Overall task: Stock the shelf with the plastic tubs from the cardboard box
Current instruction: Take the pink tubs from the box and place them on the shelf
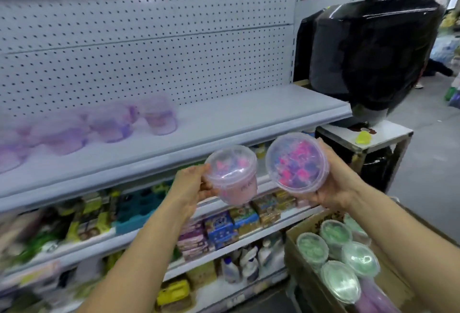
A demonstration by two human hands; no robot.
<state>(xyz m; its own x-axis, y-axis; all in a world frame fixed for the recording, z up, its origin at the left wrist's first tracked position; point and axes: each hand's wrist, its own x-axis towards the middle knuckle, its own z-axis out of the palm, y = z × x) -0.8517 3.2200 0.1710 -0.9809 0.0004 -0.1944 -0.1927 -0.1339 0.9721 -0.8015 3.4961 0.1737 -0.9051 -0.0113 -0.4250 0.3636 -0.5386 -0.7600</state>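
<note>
Hands are both holding pink tubs in front of the grey shelf. Left hand is gripping a pink tub by its side, fingers curled round the wall, lid tilting toward the viewer. Right hand is gripping a second pink tub from the right, its clear lid facing the camera, pink and purple pieces showing through. The two tubs are sitting just beside each other, apart by a narrow gap, near the shelf's front edge. Far left on the shelf, a row of purple tubs is standing against the pegboard back; motion blur is smearing their outlines. Near right, the cardboard box is holding green-lidded tubs, packed touching. Lower shelves are carrying boxed goods and bottles.
</note>
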